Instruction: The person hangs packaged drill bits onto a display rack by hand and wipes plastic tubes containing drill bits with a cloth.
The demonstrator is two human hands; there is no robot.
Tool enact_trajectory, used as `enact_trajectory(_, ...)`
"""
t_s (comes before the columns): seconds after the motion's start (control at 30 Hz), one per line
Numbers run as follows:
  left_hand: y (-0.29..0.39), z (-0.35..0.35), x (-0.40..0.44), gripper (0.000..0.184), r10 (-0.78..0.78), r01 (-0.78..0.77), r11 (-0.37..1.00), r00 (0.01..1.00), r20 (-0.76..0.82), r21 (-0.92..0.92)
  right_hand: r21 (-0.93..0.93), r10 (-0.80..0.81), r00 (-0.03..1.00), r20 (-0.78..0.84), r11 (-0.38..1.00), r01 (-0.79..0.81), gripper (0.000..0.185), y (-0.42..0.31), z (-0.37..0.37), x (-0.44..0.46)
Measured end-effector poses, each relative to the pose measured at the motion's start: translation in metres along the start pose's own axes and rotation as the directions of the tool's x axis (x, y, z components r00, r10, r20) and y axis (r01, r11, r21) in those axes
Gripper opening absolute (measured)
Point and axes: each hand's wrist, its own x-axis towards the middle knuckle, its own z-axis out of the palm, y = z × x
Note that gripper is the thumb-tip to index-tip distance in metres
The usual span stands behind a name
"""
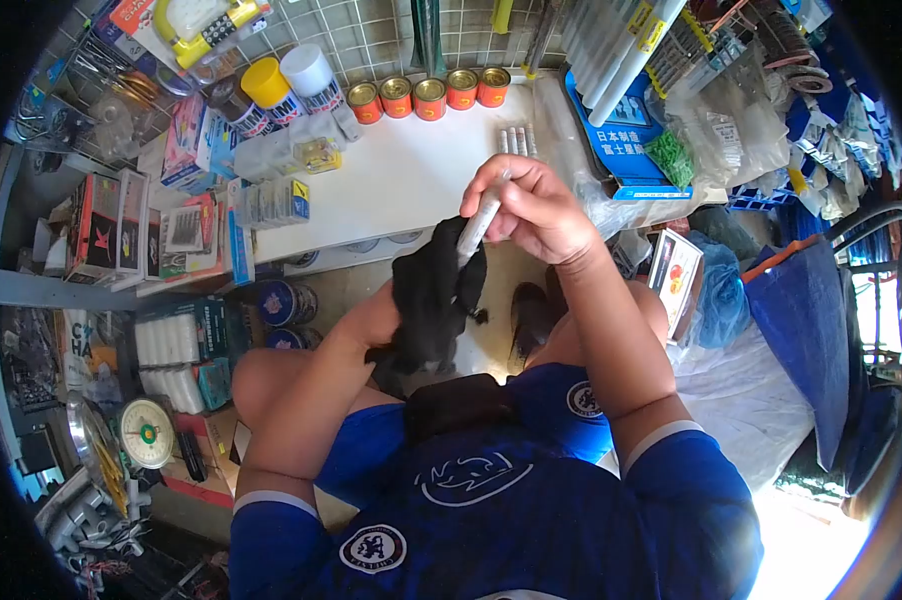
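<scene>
My right hand (531, 205) pinches a slim, whitish tube-like stick (481, 225) between thumb and fingers, tilted with its lower end against a black cloth (433, 285). The cloth covers my left hand (381, 310), so only the wrist side shows and the fingers are hidden; the cloth is bunched around the stick's lower end. Behind my right hand, several similar small pale tubes (516, 140) stand in a row on the white shelf (401, 185). What the stick contains is too small to make out.
Several red cans with gold lids (429, 100) line the back of the shelf. Spray cans (311, 78) and boxed goods stand at the left. A blue box (621, 140) and plastic bags (726, 140) are at the right. A dial scale (147, 434) sits lower left.
</scene>
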Motion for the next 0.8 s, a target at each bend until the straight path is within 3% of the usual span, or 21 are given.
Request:
enact_trajectory(0.03,0.014,0.000,-0.001,0.029,0.008,-0.006,0.997,1.000,-0.028,0.073,0.145,-0.061,0.996,0.061,0.988,0.051,0.034,0.003,0.003,-0.001)
enact_trajectory(0.1,0.042,0.001,-0.004,0.032,0.025,-0.007,0.976,0.996,-0.083,0.217,0.057,-0.029,0.997,0.072,0.998,0.025,0.033,0.003,0.001,-0.002)
enact_trajectory(0.13,0.028,0.001,-0.005,0.033,-0.069,0.075,0.993,0.995,-0.070,0.089,0.016,-0.012,0.997,0.077,1.000,0.011,0.033,0.004,0.000,-0.002)
enact_trajectory(0.2,0.010,-0.001,-0.007,0.031,-0.087,0.082,0.989,0.996,-0.032,-0.125,-0.086,0.007,1.000,0.003,0.996,-0.006,0.031,0.006,0.000,-0.003)
enact_trajectory(0.27,-0.002,-0.008,-0.005,0.029,0.069,-0.075,0.953,0.997,-0.032,-0.294,-0.207,-0.006,0.989,-0.147,0.978,-0.025,0.026,0.007,0.002,-0.001)
enact_trajectory(0.37,-0.024,-0.002,0.005,0.026,0.207,-0.170,0.972,0.945,-0.251,0.163,-0.333,-0.051,0.956,-0.289,0.942,-0.050,0.020,0.018,0.003,0.002)
enact_trajectory(0.4,-0.024,-0.002,0.005,0.017,0.388,-0.243,0.844,0.892,-0.231,0.478,-0.371,-0.041,0.947,-0.318,0.925,-0.085,0.021,0.023,0.000,0.001)
enact_trajectory(0.5,-0.026,-0.004,0.005,0.020,0.521,-0.320,0.651,0.848,-0.099,0.688,-0.393,-0.014,0.949,-0.315,0.912,-0.117,0.021,0.022,-0.005,-0.001)
enact_trajectory(0.53,-0.021,-0.001,0.002,0.020,0.362,-0.266,0.884,0.910,-0.202,0.384,-0.385,-0.004,0.954,-0.299,0.915,-0.117,0.021,0.019,-0.003,-0.002)
enact_trajectory(0.57,-0.013,0.002,-0.004,0.021,0.171,-0.170,0.985,0.956,-0.239,0.024,-0.309,-0.010,0.958,-0.286,0.948,-0.083,0.021,0.016,0.000,-0.003)
enact_trajectory(0.6,-0.002,0.004,-0.006,0.021,-0.021,-0.050,0.940,0.979,-0.204,-0.338,-0.231,-0.018,0.962,-0.273,0.972,-0.047,0.021,0.012,0.003,-0.003)
enact_trajectory(0.67,0.006,-0.007,-0.012,0.024,-0.124,0.072,0.854,0.990,-0.066,-0.515,-0.120,-0.041,0.977,-0.209,0.993,0.016,0.021,0.003,0.013,-0.003)
enact_trajectory(0.7,0.007,-0.011,-0.014,0.026,-0.165,0.140,0.795,0.986,0.011,-0.590,-0.161,-0.037,0.978,-0.207,0.987,0.004,0.021,0.004,0.013,-0.004)
enact_trajectory(0.8,0.004,-0.008,-0.012,0.029,-0.128,0.073,0.864,0.989,-0.077,-0.497,-0.281,-0.014,0.974,-0.225,0.958,-0.052,0.021,0.011,0.007,-0.005)
